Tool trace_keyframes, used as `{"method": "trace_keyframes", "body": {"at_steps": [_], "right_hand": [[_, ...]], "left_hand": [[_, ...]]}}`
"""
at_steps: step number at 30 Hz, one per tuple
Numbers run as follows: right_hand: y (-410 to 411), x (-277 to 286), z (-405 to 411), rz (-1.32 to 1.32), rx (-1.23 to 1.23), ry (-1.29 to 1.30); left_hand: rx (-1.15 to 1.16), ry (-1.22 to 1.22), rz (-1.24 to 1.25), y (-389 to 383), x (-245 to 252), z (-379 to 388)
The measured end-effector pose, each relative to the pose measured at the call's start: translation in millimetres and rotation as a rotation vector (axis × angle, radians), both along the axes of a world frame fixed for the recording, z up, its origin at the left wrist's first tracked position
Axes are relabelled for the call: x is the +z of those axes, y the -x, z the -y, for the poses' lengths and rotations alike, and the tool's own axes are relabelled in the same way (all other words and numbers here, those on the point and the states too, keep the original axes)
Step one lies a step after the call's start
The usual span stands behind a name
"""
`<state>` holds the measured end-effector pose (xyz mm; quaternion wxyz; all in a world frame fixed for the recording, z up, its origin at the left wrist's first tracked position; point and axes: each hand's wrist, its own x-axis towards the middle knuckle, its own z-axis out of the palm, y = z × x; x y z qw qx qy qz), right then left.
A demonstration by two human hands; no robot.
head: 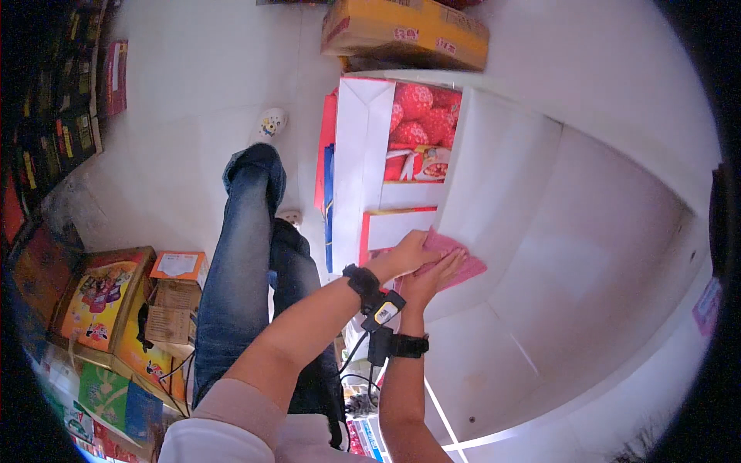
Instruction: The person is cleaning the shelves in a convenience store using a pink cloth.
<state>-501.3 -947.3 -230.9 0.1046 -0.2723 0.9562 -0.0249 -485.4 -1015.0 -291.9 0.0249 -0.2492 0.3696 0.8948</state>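
A folded pink cloth (pixel 472 267) lies against a smooth white panel (pixel 515 231) inside a pale, recess-like surface. My left hand (pixel 412 253) presses on the upper left part of the cloth. My right hand (pixel 433 279) lies flat over the cloth just below it, fingers stretched toward the upper right. The two hands are close together, and the cloth is pinned under them. Each wrist carries a black strap with a small device, and black cables hang from them. Left of the hands stand white and red cartons (pixel 399 224), one printed with red fruit (pixel 421 116).
A cardboard box (pixel 405 35) stands at the top. My legs in jeans (pixel 243 278) extend over the tiled floor (pixel 191 150). Yellow cartons (pixel 95 307) and a smaller orange-topped box (pixel 178 266) are at lower left. Dark shelving with packed goods (pixel 58 133) lines the left edge.
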Motion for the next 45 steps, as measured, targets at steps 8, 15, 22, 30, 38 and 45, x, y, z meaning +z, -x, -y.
{"method": "trace_keyframes", "body": {"at_steps": [8, 15, 22, 30, 38, 45], "right_hand": [[-64.8, -12.1, -120.1, -0.092, -0.093, -0.107], [-71.1, 3.7, -131.7, 0.054, -0.067, 0.005], [-35.8, 6.3, -121.6, 0.137, -0.051, 0.124], [27.8, 1.2, -98.0, 0.017, -0.283, 0.185], [-15.1, 5.3, -109.2, 0.027, -0.734, -0.003], [-62.2, 5.3, -104.2, -0.029, -0.653, 0.240]], "left_hand": [[0.185, -0.049, -0.096, -53.2, -9.9, -132.9], [0.009, 0.081, -0.009, -87.3, -2.1, -149.6], [-0.054, -0.351, 0.036, -113.2, 24.2, -88.5], [0.073, 0.331, -0.119, -48.6, 58.4, -24.0], [-0.088, 0.972, -0.296, -48.4, 48.5, -58.0], [-0.325, 0.874, -0.356, -66.2, 54.0, -48.6]]}}
